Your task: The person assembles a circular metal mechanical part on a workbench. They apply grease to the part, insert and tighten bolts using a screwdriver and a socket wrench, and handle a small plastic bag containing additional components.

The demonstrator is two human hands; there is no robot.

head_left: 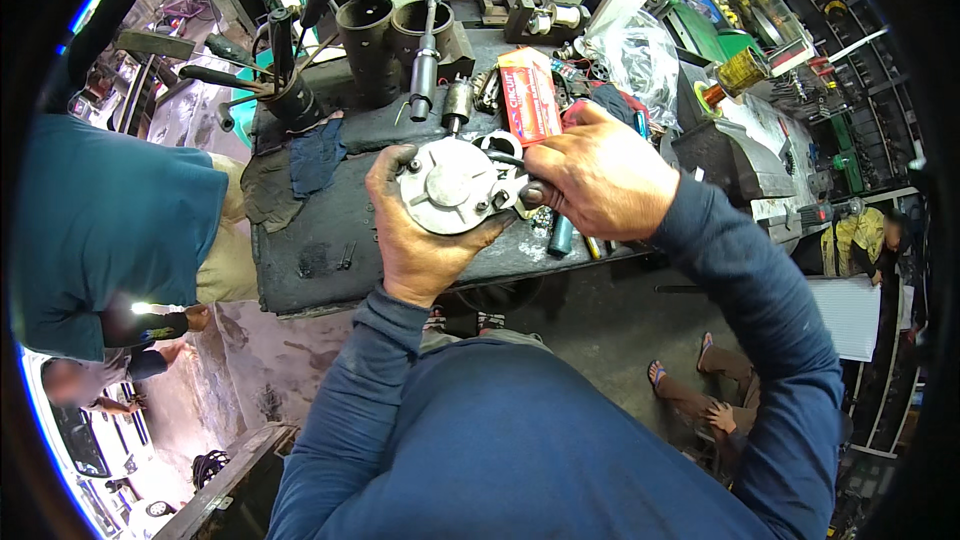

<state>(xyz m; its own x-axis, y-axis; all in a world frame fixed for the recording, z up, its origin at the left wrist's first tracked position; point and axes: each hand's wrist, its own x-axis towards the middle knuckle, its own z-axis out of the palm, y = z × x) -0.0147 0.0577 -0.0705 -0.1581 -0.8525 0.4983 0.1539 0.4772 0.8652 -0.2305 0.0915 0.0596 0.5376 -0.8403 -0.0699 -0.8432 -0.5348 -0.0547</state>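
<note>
My left hand [425, 265] is wrapped around a round, silver-grey metal end cover [447, 185], fingers and thumb gripping its rim. The cover is held above the dark workbench [330, 265], its raised round centre and bolt heads showing. My right hand [612, 175] is closed at the cover's right side, the thumb near a small bracket on its edge. A short dark piece shows by the right fingers, but what they grip is mostly hidden. Just beyond the cover lie a metal ring [497, 143] and a red-and-white packet [529, 97].
Dark metal cylinders [367, 50] stand at the back of the bench, beside a can of tools [290, 100]. Dark rags [318, 157] lie at left. A teal cylinder [561, 237] is near the front edge. A person in a teal shirt [120, 220] stands at left; another sits at right.
</note>
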